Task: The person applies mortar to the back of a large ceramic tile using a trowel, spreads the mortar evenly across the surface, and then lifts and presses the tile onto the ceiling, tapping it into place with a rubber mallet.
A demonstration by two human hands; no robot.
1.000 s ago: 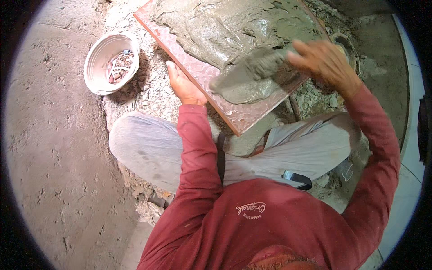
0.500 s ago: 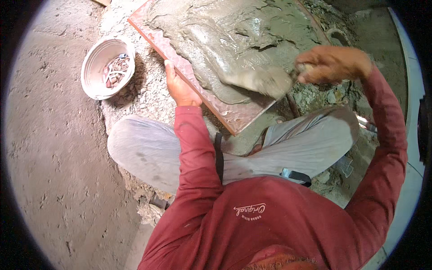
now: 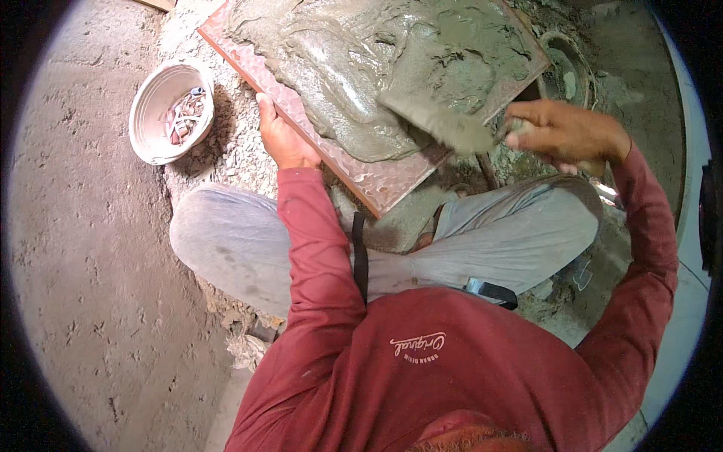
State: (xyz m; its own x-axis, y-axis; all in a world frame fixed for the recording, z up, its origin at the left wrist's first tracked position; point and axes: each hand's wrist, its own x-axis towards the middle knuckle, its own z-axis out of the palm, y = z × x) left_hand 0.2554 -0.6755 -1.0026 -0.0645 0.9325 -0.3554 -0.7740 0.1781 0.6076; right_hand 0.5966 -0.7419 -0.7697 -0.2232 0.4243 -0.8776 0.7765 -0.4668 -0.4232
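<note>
Rubble (image 3: 239,147) lay around the tile (image 3: 388,181) before crossed legs (image 3: 226,233); left hand (image 3: 285,137) held its edge, right hand (image 3: 561,129) gripped the trowel (image 3: 452,129), which likely needed shallow strokes to level the mortar (image 3: 331,83).

A pinkish, textured tile (image 3: 395,181) lay slantwise, its long edge against the left hand (image 3: 288,139). Wet grey mortar (image 3: 324,83), ridged and uneven, covered most of it. The mortar-smeared trowel (image 3: 448,128) pointed leftward from the right hand (image 3: 565,134).
</note>
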